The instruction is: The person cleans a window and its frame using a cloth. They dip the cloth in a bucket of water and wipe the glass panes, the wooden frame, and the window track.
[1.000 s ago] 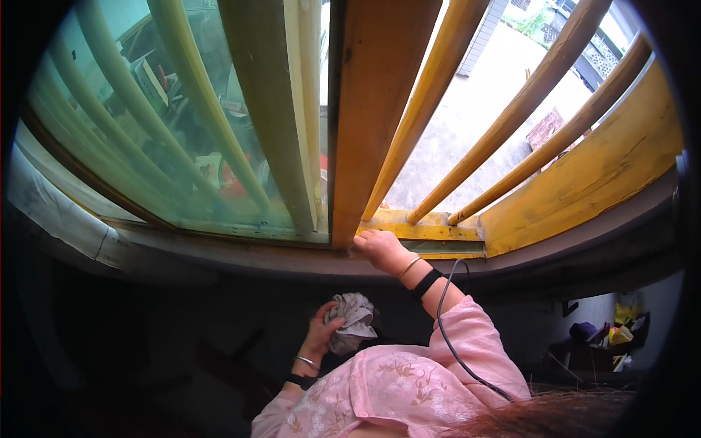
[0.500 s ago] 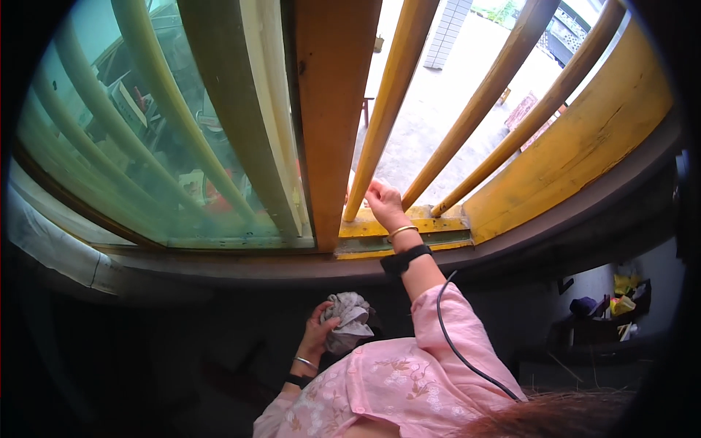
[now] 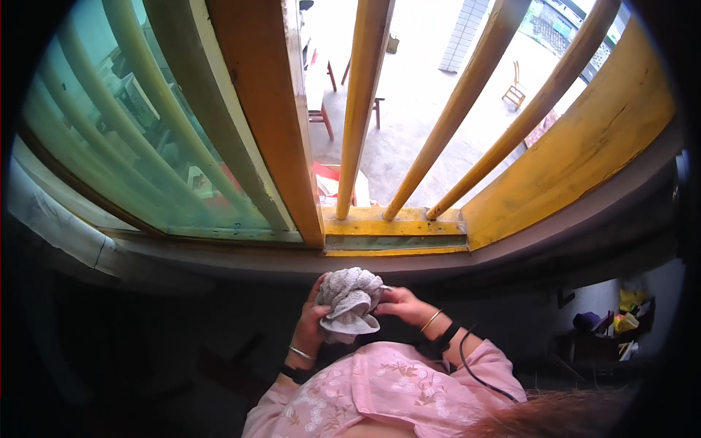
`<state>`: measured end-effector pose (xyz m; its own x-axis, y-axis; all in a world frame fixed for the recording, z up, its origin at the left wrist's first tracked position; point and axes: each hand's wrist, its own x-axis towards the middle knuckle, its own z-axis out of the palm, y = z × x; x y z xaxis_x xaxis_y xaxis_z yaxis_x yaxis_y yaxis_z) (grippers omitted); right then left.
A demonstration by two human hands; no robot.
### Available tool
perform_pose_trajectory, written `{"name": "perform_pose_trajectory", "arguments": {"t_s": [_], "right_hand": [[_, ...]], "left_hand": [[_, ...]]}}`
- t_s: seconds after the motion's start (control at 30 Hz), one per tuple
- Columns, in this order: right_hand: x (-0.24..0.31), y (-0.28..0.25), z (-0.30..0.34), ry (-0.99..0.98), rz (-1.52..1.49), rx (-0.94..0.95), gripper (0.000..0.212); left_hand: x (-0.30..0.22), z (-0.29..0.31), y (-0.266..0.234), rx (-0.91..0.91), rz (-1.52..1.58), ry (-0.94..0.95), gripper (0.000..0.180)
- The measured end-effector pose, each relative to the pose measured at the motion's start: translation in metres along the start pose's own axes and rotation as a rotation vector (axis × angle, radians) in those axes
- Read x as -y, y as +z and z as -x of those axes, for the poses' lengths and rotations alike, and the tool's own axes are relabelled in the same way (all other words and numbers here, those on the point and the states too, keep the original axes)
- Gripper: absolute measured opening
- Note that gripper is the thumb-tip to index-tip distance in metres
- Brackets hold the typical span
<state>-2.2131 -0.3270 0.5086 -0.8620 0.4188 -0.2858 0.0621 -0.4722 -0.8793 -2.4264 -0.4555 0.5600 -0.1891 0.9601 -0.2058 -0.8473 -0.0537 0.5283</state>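
A crumpled grey cloth (image 3: 350, 301) is bunched up in front of my chest, just below the window ledge. My left hand (image 3: 312, 319) grips its left side, the thumb pressed on the front folds. At the cloth's right edge, my right hand (image 3: 401, 304) pinches a corner of it between thumb and fingers. Beyond the cloth stands the barred window, with a yellow sill (image 3: 394, 226) and upright yellow wooden bars (image 3: 460, 109). Both hands are apart from the bars and the sill.
A greenish glass pane (image 3: 139, 146) fills the window's left side, beside a thick brown post (image 3: 266, 109). Outside are a small wooden chair (image 3: 515, 91) and a red box (image 3: 328, 179). Dark shelving with coloured items (image 3: 621, 321) stands at the lower right.
My right hand has left the bars by the sill and come down to the cloth. The cloth has been raised slightly in my left hand, and both hands now hold it.
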Motion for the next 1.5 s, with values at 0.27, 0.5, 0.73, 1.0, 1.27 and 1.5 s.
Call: {"name": "perform_pose_trajectory", "arguments": {"t_s": [0.27,0.5,0.73,1.0,1.27,1.5], "right_hand": [[0.045,0.002,0.022,-0.217,0.395,-0.038,0.019],[0.138,0.019,0.032,-0.567,0.876,0.16,0.031],[0.227,0.013,-0.018,-0.942,1.255,-0.131,0.033],[0.151,-0.018,-0.079,-0.768,1.358,-0.066,0.041],[0.086,-0.011,-0.105,-0.547,1.427,0.079,0.05],[0.073,-0.017,-0.123,-0.664,1.263,0.073,0.059]], "left_hand": [[0.075,-0.006,-0.033,0.084,-0.025,-0.111,0.063],[0.084,-0.013,-0.015,0.102,0.076,-0.179,0.059],[0.063,-0.024,0.044,0.105,0.177,-0.101,0.058],[0.078,-0.01,-0.072,-0.254,-0.208,-0.07,0.03],[0.1,-0.008,-0.095,-0.148,-0.097,-0.157,0.035],[0.067,-0.033,-0.047,-0.264,-0.154,-0.138,0.033]]}}
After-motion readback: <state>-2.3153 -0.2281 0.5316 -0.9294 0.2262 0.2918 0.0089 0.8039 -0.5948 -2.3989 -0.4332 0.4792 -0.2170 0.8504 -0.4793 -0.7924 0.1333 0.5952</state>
